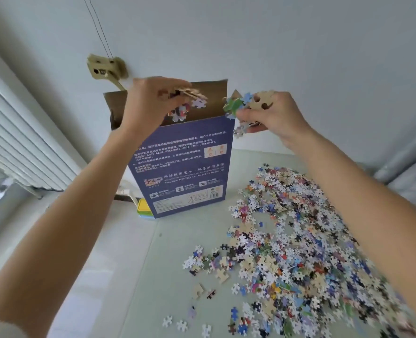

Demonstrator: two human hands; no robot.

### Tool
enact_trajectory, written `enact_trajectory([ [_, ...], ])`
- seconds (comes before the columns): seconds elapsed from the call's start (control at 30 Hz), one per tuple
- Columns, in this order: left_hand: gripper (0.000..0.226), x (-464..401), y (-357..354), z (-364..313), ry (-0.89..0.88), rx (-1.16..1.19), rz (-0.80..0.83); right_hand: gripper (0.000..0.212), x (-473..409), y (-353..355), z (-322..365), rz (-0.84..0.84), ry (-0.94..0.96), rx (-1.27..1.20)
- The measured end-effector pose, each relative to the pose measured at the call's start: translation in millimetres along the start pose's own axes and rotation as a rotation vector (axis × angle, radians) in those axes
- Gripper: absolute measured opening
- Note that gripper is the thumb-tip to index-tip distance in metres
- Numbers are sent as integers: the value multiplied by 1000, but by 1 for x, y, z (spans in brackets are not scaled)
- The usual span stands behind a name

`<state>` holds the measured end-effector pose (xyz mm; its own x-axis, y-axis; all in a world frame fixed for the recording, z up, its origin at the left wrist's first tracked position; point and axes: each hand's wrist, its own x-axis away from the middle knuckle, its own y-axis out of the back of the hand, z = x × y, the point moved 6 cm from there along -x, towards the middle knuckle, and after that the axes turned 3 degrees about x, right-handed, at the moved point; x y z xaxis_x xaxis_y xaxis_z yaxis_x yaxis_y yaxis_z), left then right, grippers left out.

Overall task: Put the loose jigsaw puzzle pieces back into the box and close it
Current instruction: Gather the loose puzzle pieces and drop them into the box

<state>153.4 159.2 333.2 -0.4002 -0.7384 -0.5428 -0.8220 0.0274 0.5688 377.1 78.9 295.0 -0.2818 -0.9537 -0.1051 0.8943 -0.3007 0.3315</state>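
Observation:
A tall blue puzzle box (pixel 182 164) with white print stands upright on the table, its brown top flap (pixel 212 98) open. My left hand (pixel 151 103) is over the box mouth and holds a bunch of puzzle pieces (pixel 190 96), some hanging from the fingers. My right hand (pixel 273 115) is just right of the box top and grips another bunch of pieces (pixel 248 103). A wide spread of loose puzzle pieces (pixel 294 240) lies on the pale table to the right of the box.
A pale green table (pixel 138 276) carries everything. Behind the box stand coloured plastic items (pixel 144 207). A white radiator (pixel 14 145) runs along the left. A beige wall socket (pixel 105 67) with cables sits on the white wall above the box.

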Motion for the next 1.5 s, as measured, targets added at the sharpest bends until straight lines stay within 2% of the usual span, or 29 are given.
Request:
enact_trajectory([
  [0.1, 26, -13, 1, 15, -80, -127, 4, 20, -32, -16, 15, 25, 26, 67],
  [0.17, 23, -13, -1, 22, -180, -208, 41, 26, -47, -28, 23, 33, 59, 175],
  [0.33, 22, -7, -7, 33, -324, -361, 115, 27, -70, -58, 40, 94, 288, 602],
  [0.5, 25, -6, -13, 45, -262, -418, 238, 30, -76, -79, 30, 225, 324, 810],
  [0.6, 24, -8, -13, 50, -171, -445, 289, 29, -76, -83, 24, 291, 305, 819],
  [0.73, 19, -9, -14, 63, -17, -499, 359, 48, -80, -89, 23, 337, 253, 788],
  [0.87, 23, -3, -15, 68, 75, -353, 340, 58, -83, -95, 21, 349, 231, 816],
  [1.0, 14, 11, -16, 63, 79, -185, 315, 49, -80, -97, 25, 318, 260, 770],
  [1.27, 16, 19, -18, 60, 21, -169, 214, 43, -76, -109, 19, 117, 345, 869],
  [1.43, 16, 22, -16, 58, 6, -187, 214, 11, -69, -109, 13, 136, 338, 555],
  [1.5, 16, 22, -16, 57, -15, -201, 208, 9, -66, -109, 18, 158, 381, 550],
])
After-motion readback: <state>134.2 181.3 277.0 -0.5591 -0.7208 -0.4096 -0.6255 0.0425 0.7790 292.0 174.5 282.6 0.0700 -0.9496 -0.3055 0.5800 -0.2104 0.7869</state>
